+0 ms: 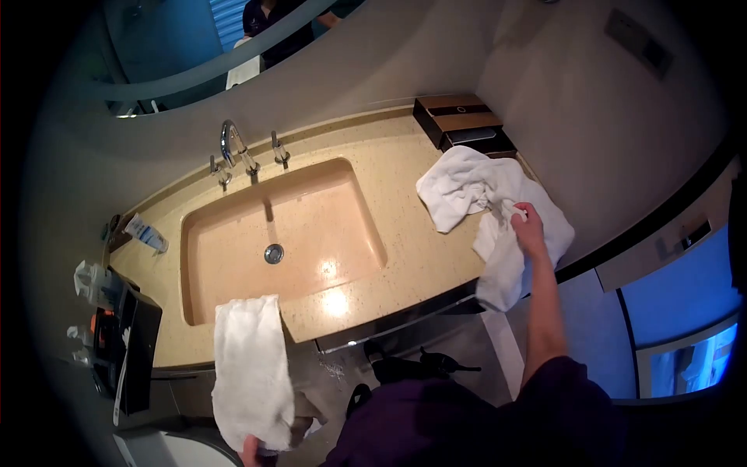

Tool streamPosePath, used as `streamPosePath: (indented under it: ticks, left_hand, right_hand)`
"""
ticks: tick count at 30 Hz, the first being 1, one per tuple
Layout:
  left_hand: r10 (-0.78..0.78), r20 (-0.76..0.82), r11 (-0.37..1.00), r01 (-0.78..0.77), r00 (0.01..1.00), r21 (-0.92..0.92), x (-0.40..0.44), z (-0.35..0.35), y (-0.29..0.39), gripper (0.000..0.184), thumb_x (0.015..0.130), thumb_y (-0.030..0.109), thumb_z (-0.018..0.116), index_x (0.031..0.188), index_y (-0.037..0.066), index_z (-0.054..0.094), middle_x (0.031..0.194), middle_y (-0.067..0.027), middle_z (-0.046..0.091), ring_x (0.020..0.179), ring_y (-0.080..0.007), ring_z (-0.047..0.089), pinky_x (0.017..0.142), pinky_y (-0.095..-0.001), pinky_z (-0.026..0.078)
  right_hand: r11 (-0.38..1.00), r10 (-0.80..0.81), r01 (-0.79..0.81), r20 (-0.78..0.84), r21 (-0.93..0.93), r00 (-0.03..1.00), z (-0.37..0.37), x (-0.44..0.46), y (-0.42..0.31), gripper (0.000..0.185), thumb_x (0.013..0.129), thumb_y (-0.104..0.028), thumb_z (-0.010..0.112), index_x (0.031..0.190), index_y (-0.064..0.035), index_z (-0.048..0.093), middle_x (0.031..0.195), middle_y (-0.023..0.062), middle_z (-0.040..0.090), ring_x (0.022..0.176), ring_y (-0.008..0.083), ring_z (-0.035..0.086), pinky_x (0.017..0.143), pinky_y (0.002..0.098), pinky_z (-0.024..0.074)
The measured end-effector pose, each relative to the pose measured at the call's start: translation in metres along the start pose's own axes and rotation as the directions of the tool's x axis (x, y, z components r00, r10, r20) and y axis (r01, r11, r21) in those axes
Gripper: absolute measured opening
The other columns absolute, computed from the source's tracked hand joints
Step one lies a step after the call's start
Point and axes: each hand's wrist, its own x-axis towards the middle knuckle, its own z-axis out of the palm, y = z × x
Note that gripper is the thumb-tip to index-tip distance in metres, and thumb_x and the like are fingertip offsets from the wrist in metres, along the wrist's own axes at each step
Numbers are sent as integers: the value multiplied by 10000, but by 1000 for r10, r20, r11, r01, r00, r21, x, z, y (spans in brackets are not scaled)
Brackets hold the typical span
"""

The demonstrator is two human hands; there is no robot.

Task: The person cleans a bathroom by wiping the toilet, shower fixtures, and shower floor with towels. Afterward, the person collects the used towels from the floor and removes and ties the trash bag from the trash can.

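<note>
At the bottom of the view, my left hand (251,451) grips the lower end of a folded white towel (253,373). The towel's upper end overlaps the front rim of the sink; most of my left hand is hidden or out of frame. On the right, my right hand (528,226) pinches a crumpled white towel (467,183) that lies on the counter's right end. Part of this second towel hangs over the counter's front edge.
A sink (362,210) is set into the beige counter (397,163), with a chrome faucet (227,140) behind it. A tube (146,233) lies at left, near a black caddy (144,342) and pump bottles (95,284). A brown box (459,117) stands at the back right.
</note>
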Motion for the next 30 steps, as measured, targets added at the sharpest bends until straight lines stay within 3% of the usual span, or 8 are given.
streamPosePath:
  ticks: [4,7,10,15,17,20,24,30]
  left_hand:
    - [9,273,971,56,962,-233,-14,-30,-72,581,805,403,501,1252,62,357,1198,-100,465,1060,-257,487,889,-397,398]
    - [-278,278,899,351,919,-261,-27,-30,-129,615,833,418,480,1276,36,289,1241,-123,412,1111,-290,431,917,-446,368]
    - [-194,414,934,296,889,-200,-47,10,-164,527,836,294,527,1245,13,348,1214,-108,442,1091,-240,442,910,-381,378]
    - [35,142,900,30,989,-435,-98,-6,-179,521,816,216,559,1244,-2,357,1212,-112,448,1098,-219,440,924,-340,362]
    - [-162,55,734,158,985,-661,-136,-23,-159,576,816,289,569,1253,-5,335,1186,-128,469,1052,-238,484,899,-343,393]
    - [-145,-55,420,11,988,-908,-177,-40,-158,576,816,317,565,1233,-20,353,1168,-147,481,1045,-243,493,900,-365,395]
    - [-88,-279,73,-273,956,-959,-179,-56,-182,528,829,294,544,1213,-28,378,1159,-141,491,1055,-249,487,922,-369,377]
    - [-228,-621,-47,-645,750,-763,-242,-106,-181,511,852,315,478,1249,19,354,1216,-134,452,1115,-260,438,965,-398,319]
  right_hand:
    - [917,-268,4,609,399,746,-37,-119,-108,361,627,-50,531,986,-89,513,817,-28,481,661,60,414,565,210,363]
    - [788,-604,262,783,558,148,0,-205,-166,391,612,-85,615,988,-90,509,877,-37,464,751,56,429,652,207,376]
    - [806,-592,-277,706,523,-389,37,-300,-209,384,634,-130,638,991,-72,508,940,-27,467,855,73,418,759,216,353]
    - [841,-495,-363,840,401,-220,71,-380,-210,435,627,-97,606,1042,-59,482,971,5,488,974,87,446,812,227,399]
    - [812,-408,-539,878,224,-250,82,-398,-211,417,714,-71,491,1125,-58,426,1076,57,486,1007,167,485,849,305,426]
    - [937,-179,-340,945,79,-274,75,-449,-213,795,784,-256,571,1357,-80,48,1337,155,254,1227,255,297,990,382,288]
    - [890,-234,71,584,450,-778,115,-470,-189,1035,626,-209,734,1357,-45,19,1380,146,139,1259,271,216,1021,357,203]
    - [481,-234,60,194,874,-953,168,-602,-222,611,674,-80,657,1216,-26,382,1185,160,423,1103,284,424,909,320,349]
